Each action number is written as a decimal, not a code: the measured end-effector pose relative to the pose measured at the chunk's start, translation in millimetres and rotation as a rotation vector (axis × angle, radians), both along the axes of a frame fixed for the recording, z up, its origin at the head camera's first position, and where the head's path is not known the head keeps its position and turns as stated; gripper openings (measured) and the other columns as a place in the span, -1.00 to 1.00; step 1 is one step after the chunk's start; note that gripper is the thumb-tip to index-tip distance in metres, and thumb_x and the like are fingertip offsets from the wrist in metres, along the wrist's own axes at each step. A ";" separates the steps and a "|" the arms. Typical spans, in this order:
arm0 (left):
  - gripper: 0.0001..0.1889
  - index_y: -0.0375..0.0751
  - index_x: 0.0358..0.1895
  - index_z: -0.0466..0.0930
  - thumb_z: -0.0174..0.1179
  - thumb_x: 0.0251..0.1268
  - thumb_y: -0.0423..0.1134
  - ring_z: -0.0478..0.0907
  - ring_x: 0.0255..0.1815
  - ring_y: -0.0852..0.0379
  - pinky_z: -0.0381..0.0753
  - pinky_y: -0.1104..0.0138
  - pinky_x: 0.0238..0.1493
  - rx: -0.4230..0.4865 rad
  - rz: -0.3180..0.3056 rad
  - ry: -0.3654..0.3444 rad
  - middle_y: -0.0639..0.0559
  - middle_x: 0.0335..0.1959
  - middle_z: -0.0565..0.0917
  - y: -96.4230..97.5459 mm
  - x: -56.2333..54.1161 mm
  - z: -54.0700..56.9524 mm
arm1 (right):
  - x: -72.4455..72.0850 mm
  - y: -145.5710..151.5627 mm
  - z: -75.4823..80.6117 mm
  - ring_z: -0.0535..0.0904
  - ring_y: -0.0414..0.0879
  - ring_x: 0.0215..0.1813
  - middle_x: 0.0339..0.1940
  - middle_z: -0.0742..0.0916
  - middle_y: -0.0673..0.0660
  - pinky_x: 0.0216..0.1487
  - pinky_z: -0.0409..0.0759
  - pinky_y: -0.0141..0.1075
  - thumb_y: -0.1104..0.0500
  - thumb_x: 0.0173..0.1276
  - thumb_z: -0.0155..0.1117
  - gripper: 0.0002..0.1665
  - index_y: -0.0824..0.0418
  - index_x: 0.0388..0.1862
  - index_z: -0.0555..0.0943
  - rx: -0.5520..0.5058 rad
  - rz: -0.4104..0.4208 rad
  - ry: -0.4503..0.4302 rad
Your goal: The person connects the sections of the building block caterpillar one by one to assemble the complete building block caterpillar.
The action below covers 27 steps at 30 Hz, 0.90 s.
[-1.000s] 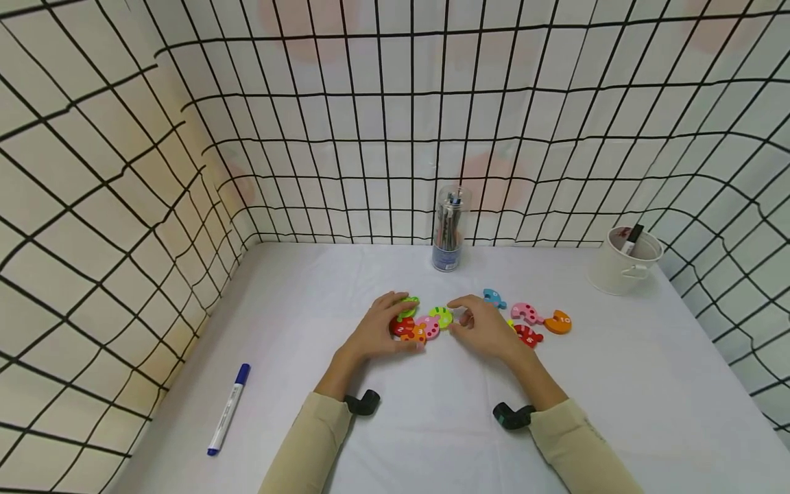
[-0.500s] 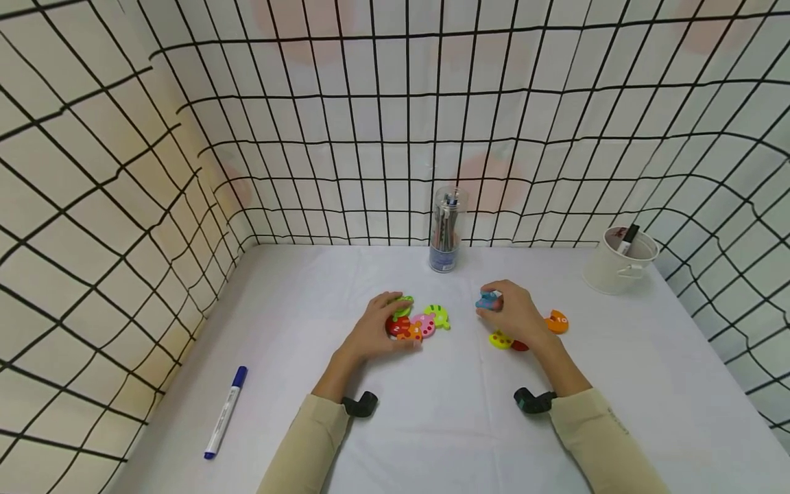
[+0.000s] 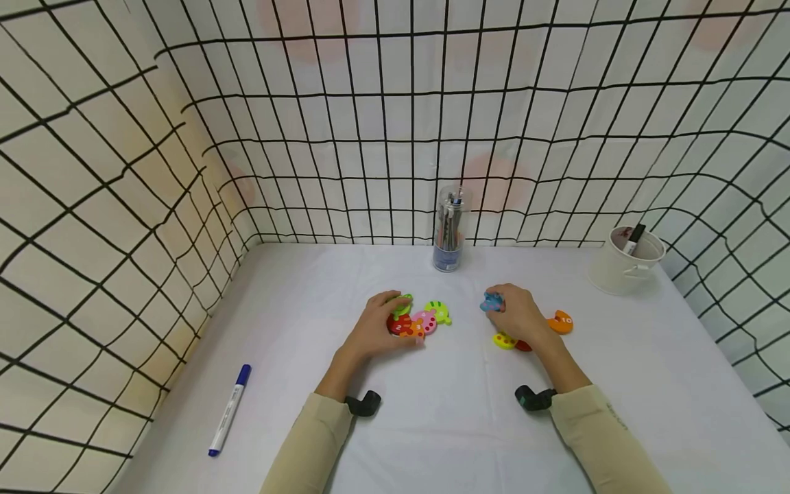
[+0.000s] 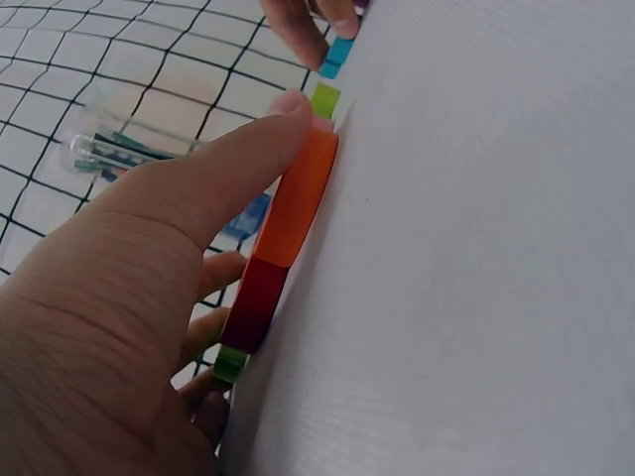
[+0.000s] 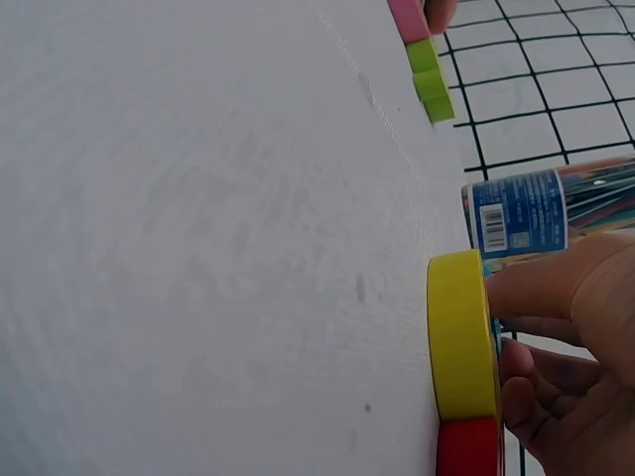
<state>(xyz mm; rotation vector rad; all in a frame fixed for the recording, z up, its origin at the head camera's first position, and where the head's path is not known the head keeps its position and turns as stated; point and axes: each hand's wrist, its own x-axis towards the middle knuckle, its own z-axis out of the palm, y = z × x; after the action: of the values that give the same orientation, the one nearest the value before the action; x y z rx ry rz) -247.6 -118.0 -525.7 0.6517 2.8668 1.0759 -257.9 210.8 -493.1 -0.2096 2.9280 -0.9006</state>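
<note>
My left hand (image 3: 375,326) grips a joined chain of wooden caterpillar-like puzzle pieces, fingers at the green piece (image 3: 404,304) and thumb along the orange piece (image 4: 298,203). Between these sits a red piece (image 3: 398,325) marked 2. A pink piece (image 3: 424,320) and a striped green piece (image 3: 439,312) extend the chain to the right. Farther right, my right hand (image 3: 520,317) pinches a blue piece (image 3: 491,302) between thumb and fingers. Just below that hand lie a yellow piece (image 3: 503,341) and a red piece (image 3: 523,346), partly hidden by it.
An orange piece (image 3: 561,322) lies right of the right hand. A clear pen tube (image 3: 447,237) stands at the back, and a white bucket (image 3: 623,267) holds a marker at back right. A blue-capped marker (image 3: 230,412) lies at left. Black wire mesh (image 3: 382,137) surrounds the table.
My right hand has left the striped green piece, moved right and taken hold of the blue piece. The left hand has stayed at the chain.
</note>
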 end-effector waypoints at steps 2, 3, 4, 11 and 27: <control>-0.08 0.13 0.45 0.49 0.50 -0.07 0.35 0.17 0.60 -0.05 0.31 -0.09 0.54 -0.010 0.008 0.006 0.05 0.54 0.34 -0.3 -0.8 -0.6 | 1.3 0.1 1.0 0.49 0.08 -0.16 -0.10 0.63 0.29 -0.16 0.58 -0.14 0.12 0.38 0.39 -0.43 0.28 0.33 0.57 -0.010 -0.003 0.003; -0.08 0.15 0.45 0.49 0.50 -0.07 0.35 0.18 0.60 -0.04 0.31 -0.08 0.54 -0.014 0.010 0.006 0.06 0.55 0.34 -0.6 -1.2 -0.9 | 1.8 -0.1 1.4 0.47 0.06 -0.19 -0.15 0.62 0.25 -0.22 0.52 -0.19 0.10 0.37 0.40 -0.43 0.26 0.32 0.59 -0.012 -0.007 0.005; -0.08 0.15 0.45 0.48 0.50 -0.07 0.35 0.17 0.60 -0.04 0.31 -0.08 0.54 -0.011 0.010 0.002 0.07 0.55 0.33 -0.9 -1.5 -1.0 | 2.6 -0.4 2.2 0.46 0.05 -0.21 -0.19 0.60 0.22 -0.26 0.48 -0.22 0.07 0.37 0.41 -0.42 0.24 0.32 0.59 -0.014 -0.011 0.005; -0.09 0.19 0.45 0.48 0.54 -0.08 0.30 0.14 0.63 -0.04 0.31 -0.11 0.54 0.009 0.024 -0.036 0.08 0.58 0.30 -4.0 -1.3 0.0 | 11.1 -6.1 7.6 0.58 0.11 0.00 0.15 0.69 0.22 -0.04 0.65 -0.08 -0.06 0.36 0.45 -0.42 0.15 0.28 0.64 -0.023 -0.007 0.058; -0.07 0.19 0.46 0.47 0.54 -0.08 0.31 0.13 0.64 -0.02 0.28 -0.08 0.57 0.004 0.025 -0.039 0.09 0.59 0.29 -5.4 -0.7 1.5 | 26.6 -37.2 8.0 0.61 -0.03 -0.11 0.05 0.75 0.11 -0.07 0.62 -0.21 -0.08 0.28 0.53 -0.46 0.09 0.19 0.70 -0.094 0.038 0.055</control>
<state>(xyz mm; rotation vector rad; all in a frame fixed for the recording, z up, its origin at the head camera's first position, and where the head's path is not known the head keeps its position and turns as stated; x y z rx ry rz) -248.3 -123.3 -524.2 0.5908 2.8480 1.0858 -231.3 173.6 -485.0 -0.2993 2.9231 -1.0448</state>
